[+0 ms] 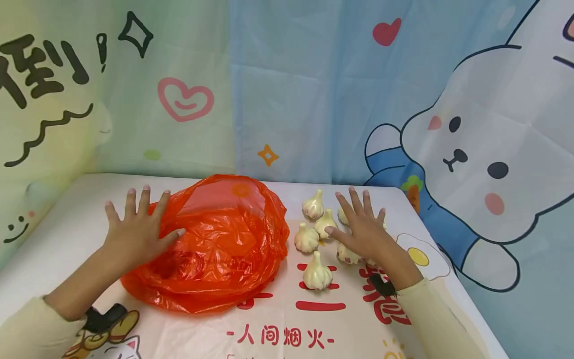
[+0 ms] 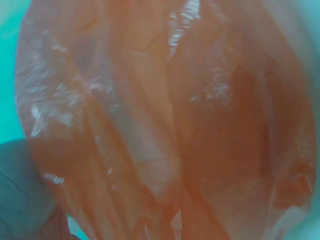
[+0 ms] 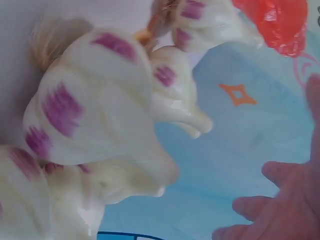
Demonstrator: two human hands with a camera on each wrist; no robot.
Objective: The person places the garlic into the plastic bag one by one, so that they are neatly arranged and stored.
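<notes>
A red plastic bag (image 1: 224,244) lies spread and crumpled at the middle left of the table, its mouth wide and its rim bunched up. Over its left edge my left hand (image 1: 136,234) is held with fingers straight and spread, holding nothing. Thin red film of the bag (image 2: 145,100) fills the left wrist view. To the right, several garlic bulbs (image 1: 318,271) are grouped on the table. My right hand (image 1: 365,229) hovers over them with spread fingers and covers some. In the right wrist view a purple-marked garlic bulb (image 3: 95,100) is close, with my fingers (image 3: 285,195) at the right.
The white table (image 1: 89,214) bears a printed cloth (image 1: 287,324) with red characters and cartoon pictures. Behind its back edge hangs a curtain (image 1: 287,89) printed with a rabbit and hearts. The bag's right side lies close to the nearest garlic.
</notes>
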